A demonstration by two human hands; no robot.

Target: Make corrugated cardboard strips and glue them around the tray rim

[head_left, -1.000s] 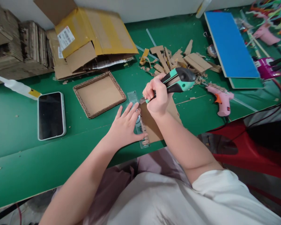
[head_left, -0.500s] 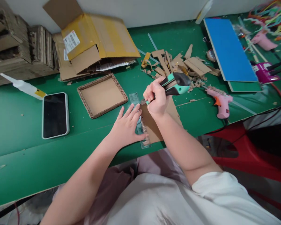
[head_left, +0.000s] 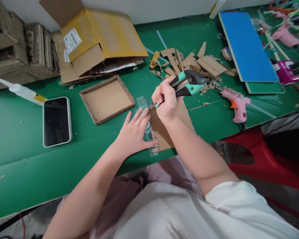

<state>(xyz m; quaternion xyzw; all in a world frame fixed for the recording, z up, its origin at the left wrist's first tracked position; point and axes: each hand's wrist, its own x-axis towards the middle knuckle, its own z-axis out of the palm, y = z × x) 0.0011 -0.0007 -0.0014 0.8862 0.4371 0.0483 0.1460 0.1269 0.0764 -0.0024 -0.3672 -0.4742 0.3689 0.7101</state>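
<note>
My left hand (head_left: 136, 132) lies flat with its fingers spread, pressing on a clear ruler (head_left: 154, 151). The ruler rests along the left edge of a piece of brown cardboard (head_left: 163, 132). In my right hand (head_left: 166, 101) is a green and black utility knife (head_left: 189, 83), gripped in a fist. Its blade points down at the ruler's edge, just beyond my left fingertips; whether the tip is in the cardboard I cannot tell. Left of the ruler sits a shallow cardboard tray (head_left: 82, 94) with a corrugated rim.
A phone (head_left: 56, 122) and a white bottle with a long nozzle (head_left: 25, 93) lie at the left. Behind are a yellow-taped box (head_left: 114, 36) and cardboard scraps (head_left: 189, 63). To the right are a pink glue gun (head_left: 236, 104) and a blue board (head_left: 248, 46).
My view has shifted slightly, so the things on the table sit a little differently in the picture. Both hands keep nearly the same place on the ruler and knife.
</note>
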